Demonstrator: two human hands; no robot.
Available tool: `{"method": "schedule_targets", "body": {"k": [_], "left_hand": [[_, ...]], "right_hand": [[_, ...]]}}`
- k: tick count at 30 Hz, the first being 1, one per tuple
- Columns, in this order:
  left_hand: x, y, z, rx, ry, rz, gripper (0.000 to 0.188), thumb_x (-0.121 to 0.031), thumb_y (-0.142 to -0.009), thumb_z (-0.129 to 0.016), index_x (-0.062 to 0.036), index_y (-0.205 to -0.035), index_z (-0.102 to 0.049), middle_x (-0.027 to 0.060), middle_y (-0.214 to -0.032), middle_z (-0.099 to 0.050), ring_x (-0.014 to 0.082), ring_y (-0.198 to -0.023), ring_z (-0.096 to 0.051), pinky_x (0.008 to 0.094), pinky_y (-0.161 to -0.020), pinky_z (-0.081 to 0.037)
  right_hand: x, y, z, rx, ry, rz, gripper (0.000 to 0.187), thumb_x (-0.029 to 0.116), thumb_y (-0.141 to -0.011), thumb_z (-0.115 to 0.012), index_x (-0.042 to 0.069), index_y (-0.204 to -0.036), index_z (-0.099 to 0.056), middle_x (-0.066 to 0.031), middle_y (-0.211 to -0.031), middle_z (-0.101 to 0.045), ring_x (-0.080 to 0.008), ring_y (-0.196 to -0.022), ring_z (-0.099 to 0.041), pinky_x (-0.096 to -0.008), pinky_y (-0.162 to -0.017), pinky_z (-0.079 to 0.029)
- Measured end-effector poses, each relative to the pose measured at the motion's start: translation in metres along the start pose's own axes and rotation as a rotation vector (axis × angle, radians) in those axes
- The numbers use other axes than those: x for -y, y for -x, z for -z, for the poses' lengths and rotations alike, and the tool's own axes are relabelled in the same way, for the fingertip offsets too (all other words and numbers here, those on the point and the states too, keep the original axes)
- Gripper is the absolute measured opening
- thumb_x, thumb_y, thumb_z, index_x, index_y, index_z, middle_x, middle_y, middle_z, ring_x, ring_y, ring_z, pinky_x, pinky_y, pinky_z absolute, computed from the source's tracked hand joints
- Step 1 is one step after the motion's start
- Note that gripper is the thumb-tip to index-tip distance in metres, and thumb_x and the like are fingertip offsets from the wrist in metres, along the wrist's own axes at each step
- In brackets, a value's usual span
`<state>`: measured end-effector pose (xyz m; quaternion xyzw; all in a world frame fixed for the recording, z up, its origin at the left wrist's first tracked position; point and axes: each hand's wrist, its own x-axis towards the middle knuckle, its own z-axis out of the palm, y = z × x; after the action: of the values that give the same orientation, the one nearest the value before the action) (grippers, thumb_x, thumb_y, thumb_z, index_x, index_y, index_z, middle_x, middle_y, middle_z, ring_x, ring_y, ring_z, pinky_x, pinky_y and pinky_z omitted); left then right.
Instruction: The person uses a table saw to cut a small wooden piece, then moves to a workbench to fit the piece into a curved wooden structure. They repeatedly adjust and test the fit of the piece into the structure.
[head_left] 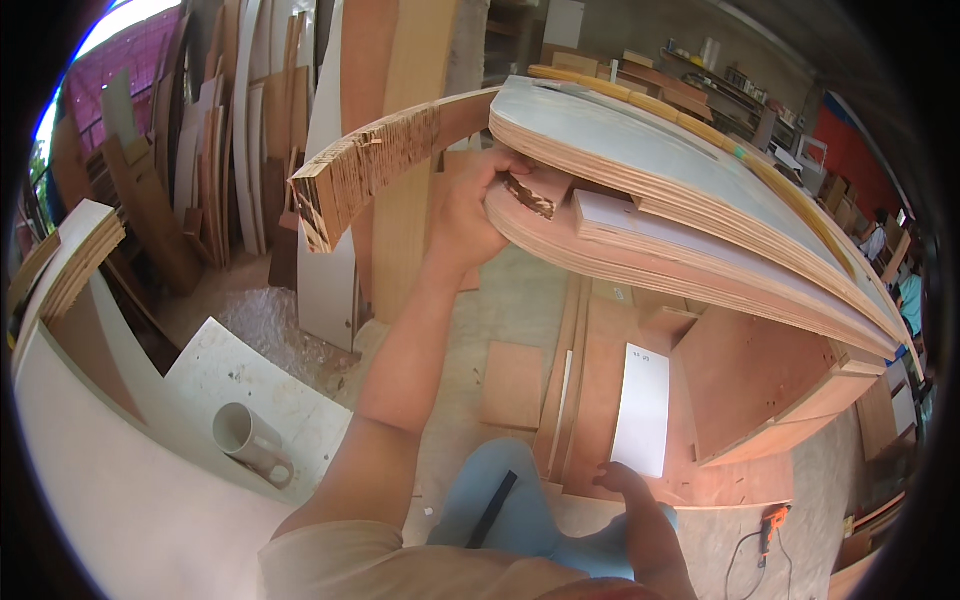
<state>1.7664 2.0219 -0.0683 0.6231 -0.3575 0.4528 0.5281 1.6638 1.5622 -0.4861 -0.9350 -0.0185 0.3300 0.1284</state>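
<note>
My left hand reaches up and grips the rounded end of a thick plywood board, beside a rough, chipped notch in it. Over that board lies another rounded panel with a pale grey-blue top and layered edges. A narrower white-faced strip is sandwiched between them. Low down, my right hand hangs at the near edge of a white sheet with small markings. Its fingers are loosely bent and apart, with nothing visible in them; whether they touch the sheet, I cannot tell.
A curved wooden piece with a rough edge juts left of the panels. A white mug stands on a stained white board. An open plywood box sits below the panels; an orange corded power tool lies on the floor.
</note>
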Motion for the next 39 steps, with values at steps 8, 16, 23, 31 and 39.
{"method": "schedule_targets", "body": {"k": [8, 16, 23, 31, 39], "left_hand": [[0.000, 0.001, 0.000, 0.002, 0.003, 0.025, 0.043, -0.005, -0.077, -0.084, -0.0038, -0.113, -0.061, 0.0101, -0.114, -0.069, 0.0209, -0.105, -0.067, 0.0338, -0.093, -0.053], [-0.003, 0.000, 0.000, 0.006, -0.022, 0.017, 0.043, -0.005, -0.077, -0.084, -0.0039, -0.113, -0.060, 0.0096, -0.115, -0.068, 0.0207, -0.106, -0.066, 0.0335, -0.092, -0.052], [0.002, 0.000, -0.001, 0.009, 0.017, -0.014, 0.043, -0.006, -0.077, -0.085, -0.0042, -0.113, -0.060, 0.0095, -0.115, -0.069, 0.0210, -0.106, -0.066, 0.0335, -0.093, -0.053], [0.000, 0.000, 0.001, 0.008, -0.011, 0.007, 0.043, -0.006, -0.077, -0.084, -0.0047, -0.113, -0.060, 0.0095, -0.115, -0.069, 0.0221, -0.106, -0.067, 0.0336, -0.093, -0.052], [0.006, 0.001, 0.002, 0.003, -0.026, -0.007, 0.044, -0.006, -0.076, -0.084, -0.0050, -0.114, -0.060, 0.0104, -0.117, -0.069, 0.0236, -0.106, -0.067, 0.0341, -0.093, -0.053]], "right_hand": [[-0.001, -0.006, -0.005, -0.028, 0.027, -0.004, 0.071, 0.048, -0.085, -0.074, 0.012, -0.144, -0.059, -0.0159, -0.149, -0.056, -0.0338, -0.139, -0.050, -0.0434, -0.116, -0.040], [0.003, -0.005, -0.003, 0.022, 0.012, -0.007, 0.077, 0.051, -0.086, -0.070, 0.009, -0.148, -0.053, -0.0169, -0.154, -0.050, -0.0337, -0.143, -0.045, -0.0431, -0.119, -0.036], [-0.007, -0.012, -0.010, -0.035, 0.038, 0.018, 0.074, 0.048, -0.085, -0.074, 0.010, -0.146, -0.056, -0.0167, -0.148, -0.056, -0.0340, -0.137, -0.052, -0.0434, -0.115, -0.041], [0.008, 0.001, 0.000, 0.013, 0.022, -0.007, 0.077, 0.052, -0.086, -0.070, 0.008, -0.147, -0.054, -0.0163, -0.152, -0.052, -0.0329, -0.142, -0.047, -0.0425, -0.119, -0.037], [0.008, 0.001, -0.001, -0.001, 0.009, -0.009, 0.077, 0.051, -0.086, -0.071, 0.008, -0.147, -0.054, -0.0165, -0.151, -0.054, -0.0330, -0.141, -0.049, -0.0420, -0.118, -0.038]]}}
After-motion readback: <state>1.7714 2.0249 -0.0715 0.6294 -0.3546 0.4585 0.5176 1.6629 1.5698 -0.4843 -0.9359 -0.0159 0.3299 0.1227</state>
